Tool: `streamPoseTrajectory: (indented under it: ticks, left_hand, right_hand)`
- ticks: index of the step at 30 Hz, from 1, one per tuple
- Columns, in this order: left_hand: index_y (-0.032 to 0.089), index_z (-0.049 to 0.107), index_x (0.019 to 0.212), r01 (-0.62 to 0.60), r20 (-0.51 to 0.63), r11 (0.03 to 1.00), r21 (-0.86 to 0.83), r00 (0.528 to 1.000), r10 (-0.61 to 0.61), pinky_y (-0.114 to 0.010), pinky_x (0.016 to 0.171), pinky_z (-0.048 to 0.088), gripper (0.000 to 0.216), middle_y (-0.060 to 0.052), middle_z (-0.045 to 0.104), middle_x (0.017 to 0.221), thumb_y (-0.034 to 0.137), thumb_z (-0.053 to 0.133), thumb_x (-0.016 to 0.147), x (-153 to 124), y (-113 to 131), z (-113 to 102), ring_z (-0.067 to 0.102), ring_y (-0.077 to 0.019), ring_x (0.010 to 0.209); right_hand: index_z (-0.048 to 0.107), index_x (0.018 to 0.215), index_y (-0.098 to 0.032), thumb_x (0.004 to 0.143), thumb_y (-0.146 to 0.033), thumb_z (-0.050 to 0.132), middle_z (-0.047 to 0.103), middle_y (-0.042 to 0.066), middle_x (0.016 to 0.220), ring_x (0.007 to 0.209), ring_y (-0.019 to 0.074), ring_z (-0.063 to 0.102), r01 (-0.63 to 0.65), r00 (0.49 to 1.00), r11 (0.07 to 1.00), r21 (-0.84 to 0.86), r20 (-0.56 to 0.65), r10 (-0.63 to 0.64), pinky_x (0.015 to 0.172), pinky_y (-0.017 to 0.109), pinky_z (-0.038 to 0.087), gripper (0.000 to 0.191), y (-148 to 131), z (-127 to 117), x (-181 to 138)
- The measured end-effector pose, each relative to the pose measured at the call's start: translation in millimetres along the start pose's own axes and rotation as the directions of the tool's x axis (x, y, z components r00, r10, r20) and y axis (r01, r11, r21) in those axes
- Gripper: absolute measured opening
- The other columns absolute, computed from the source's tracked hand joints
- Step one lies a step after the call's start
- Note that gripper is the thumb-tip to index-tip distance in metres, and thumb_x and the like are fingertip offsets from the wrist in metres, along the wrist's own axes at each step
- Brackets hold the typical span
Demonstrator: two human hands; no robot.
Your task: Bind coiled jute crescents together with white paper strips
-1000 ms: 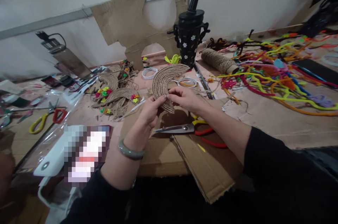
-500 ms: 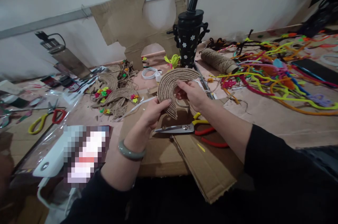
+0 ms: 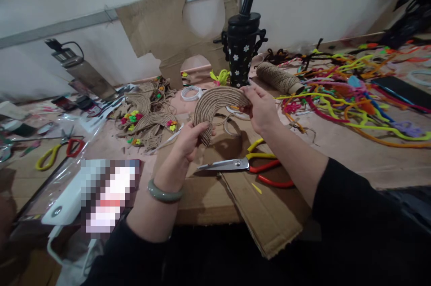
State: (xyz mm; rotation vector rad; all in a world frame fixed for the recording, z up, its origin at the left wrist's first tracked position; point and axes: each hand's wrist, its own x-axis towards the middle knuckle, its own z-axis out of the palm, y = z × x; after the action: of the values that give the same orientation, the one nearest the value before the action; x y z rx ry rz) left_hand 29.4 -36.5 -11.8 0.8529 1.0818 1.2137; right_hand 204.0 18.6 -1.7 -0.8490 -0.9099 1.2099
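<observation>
A brown arch wrapped in jute twine (image 3: 214, 104) is held up above the table between both hands. My left hand (image 3: 191, 140), with a grey-green bangle on the wrist, pinches its lower left end. My right hand (image 3: 261, 107) grips its right end, fingers closed on it. A loose strand of twine (image 3: 229, 125) loops down under the arch. Below the arch, scissors with yellow and red handles (image 3: 245, 165) lie on a sheet of cardboard (image 3: 269, 214).
Finished twine arches with coloured pompoms (image 3: 148, 117) lie to the left. A black flowered tumbler (image 3: 241, 48), a twine spool (image 3: 278, 77) and a heap of coloured pipe cleaners (image 3: 350, 97) are behind and right. A second pair of scissors (image 3: 57, 153) and a white device (image 3: 67, 200) sit left.
The arch has been turned: my right hand slid from its inner edge up to the right end, and my left hand shifted to the lower left end.
</observation>
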Motion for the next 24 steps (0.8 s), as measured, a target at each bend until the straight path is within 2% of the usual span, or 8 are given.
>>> streamPoseTrajectory:
  ticks: [4,7,10,12,15,17,20,24]
  left_hand:
    - [0.015,0.056,0.075,-0.085,-0.125,0.996,-0.008,0.989,0.083,-0.018,0.050,0.045,0.025,0.002,0.061,0.061,0.023,0.073,0.059,5.9,3.7,-7.9,0.056,-0.0076,0.051]
    - [0.016,0.055,0.076,-0.081,-0.177,0.997,-0.017,0.981,0.076,-0.016,0.048,0.044,0.027,0.004,0.060,0.061,0.023,0.074,0.058,7.7,7.1,-11.2,0.054,-0.0059,0.049]
    - [0.015,0.057,0.075,-0.030,-0.108,0.999,0.036,0.994,0.034,-0.017,0.048,0.044,0.028,0.003,0.061,0.062,0.023,0.076,0.057,6.8,8.7,-10.9,0.055,-0.0059,0.048]
    - [0.014,0.059,0.075,0.008,-0.043,0.996,0.092,0.999,-0.004,-0.017,0.047,0.044,0.028,0.002,0.061,0.063,0.023,0.077,0.055,5.9,8.8,-9.9,0.055,-0.0063,0.049]
    - [0.014,0.061,0.075,0.053,-0.027,0.993,0.105,0.998,-0.050,-0.017,0.047,0.044,0.029,0.002,0.063,0.064,0.022,0.079,0.054,5.7,9.7,-9.5,0.056,-0.0070,0.050]
    - [0.015,0.061,0.076,0.017,-0.089,0.999,0.039,0.996,-0.013,-0.018,0.047,0.044,0.027,0.002,0.064,0.067,0.026,0.078,0.057,7.1,11.1,-10.2,0.057,-0.0071,0.051]
    - [0.018,0.061,0.081,-0.082,-0.184,0.991,-0.103,0.981,0.062,-0.019,0.049,0.044,0.029,0.000,0.067,0.073,0.038,0.072,0.065,9.9,12.8,-11.4,0.062,-0.0098,0.058]
    - [0.017,0.063,0.082,-0.108,-0.178,0.989,-0.106,0.980,0.088,-0.019,0.052,0.044,0.031,-0.003,0.070,0.075,0.042,0.072,0.066,10.5,9.8,-10.1,0.065,-0.0123,0.066]
  right_hand:
    - [0.057,0.077,-0.019,0.067,-0.033,0.067,0.057,-0.003,0.069,0.059,0.0076,0.049,-0.050,0.997,0.983,-0.177,0.048,0.059,0.050,0.020,0.042,0.020,3.6,-1.6,1.5]
    - [0.058,0.078,-0.018,0.069,-0.032,0.063,0.057,-0.002,0.069,0.059,0.0081,0.048,-0.076,0.985,0.960,-0.270,0.128,0.114,0.052,0.021,0.040,0.018,8.0,-3.5,2.5]
    - [0.059,0.079,-0.016,0.073,-0.032,0.058,0.057,-0.001,0.072,0.063,0.0094,0.049,0.011,0.987,0.945,-0.327,0.155,0.042,0.058,0.024,0.040,0.016,12.6,-6.7,5.4]
    - [0.060,0.077,-0.016,0.072,-0.030,0.058,0.057,-0.001,0.071,0.066,0.0104,0.049,0.082,0.976,0.911,-0.403,0.219,0.010,0.062,0.025,0.040,0.015,15.2,-8.3,6.7]
    - [0.060,0.071,-0.016,0.072,-0.030,0.058,0.055,-0.002,0.064,0.062,0.0105,0.046,0.091,0.947,0.854,-0.513,0.310,0.085,0.058,0.025,0.036,0.014,16.0,-8.1,5.0]
    - [0.058,0.069,-0.016,0.072,-0.029,0.058,0.054,-0.002,0.062,0.058,0.0100,0.044,0.033,0.950,0.872,-0.488,0.285,0.123,0.055,0.024,0.035,0.013,13.4,-6.3,2.6]
    - [0.054,0.070,-0.017,0.072,-0.023,0.056,0.054,-0.003,0.063,0.058,0.0095,0.047,-0.073,0.969,0.942,-0.326,0.202,0.145,0.056,0.023,0.037,0.007,7.2,-2.6,-0.5]
    - [0.052,0.073,-0.018,0.070,-0.020,0.057,0.055,-0.003,0.066,0.059,0.0092,0.049,-0.181,0.956,0.963,-0.199,0.196,0.220,0.057,0.023,0.039,0.007,3.4,2.0,-4.4]
